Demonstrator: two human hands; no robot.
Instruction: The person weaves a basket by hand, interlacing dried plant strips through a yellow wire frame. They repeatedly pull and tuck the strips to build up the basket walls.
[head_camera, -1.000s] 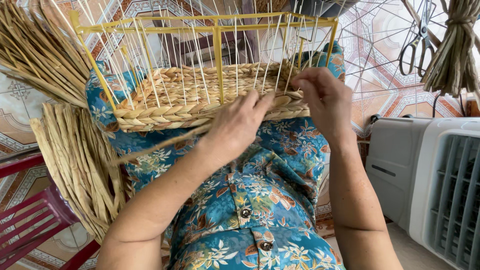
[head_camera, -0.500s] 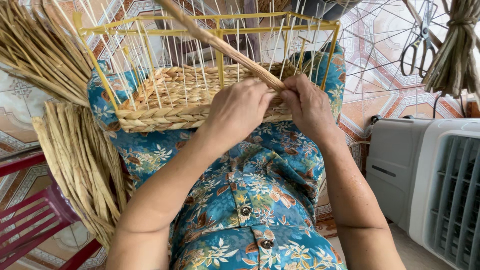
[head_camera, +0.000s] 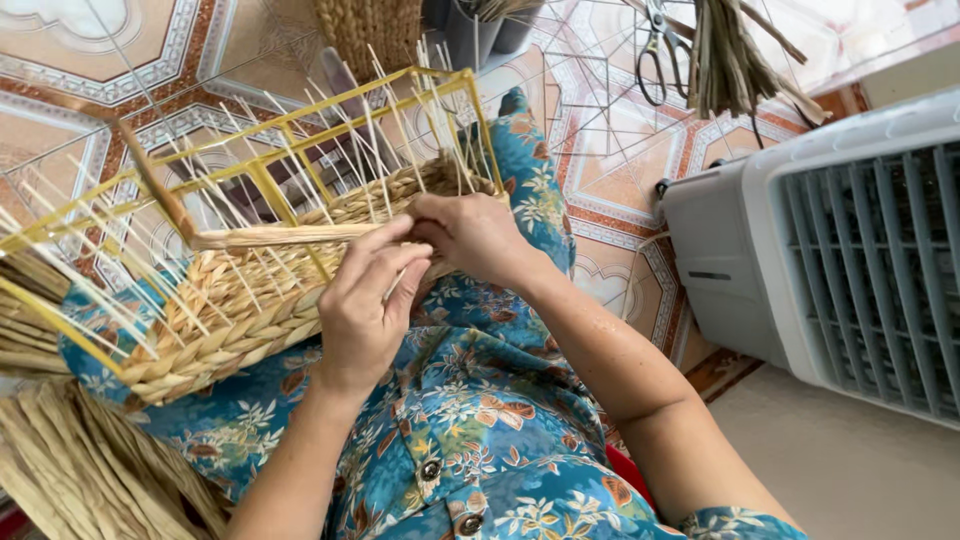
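A half-woven straw basket (head_camera: 250, 310) on a yellow wire frame (head_camera: 270, 185) rests on my lap, over blue floral cloth. Thin white upright wires stick up from its rim. My left hand (head_camera: 365, 305) pinches a flat tan straw strand (head_camera: 270, 236) that runs left along the top row of weaving. My right hand (head_camera: 475, 235) grips the same strand against the basket's near corner, fingers curled around it.
Bundles of loose straw (head_camera: 70, 470) lie at my lower left. A white and grey fan unit (head_camera: 830, 250) stands on the right. Scissors (head_camera: 655, 50) and a hanging straw bunch (head_camera: 735, 60) are at the top. Patterned floor tiles (head_camera: 620, 180) show beyond.
The view has tilted and swung right. The strand, raised diagonally half a second ago, now lies flat along the basket's rim. Both hands have closed together at the near corner.
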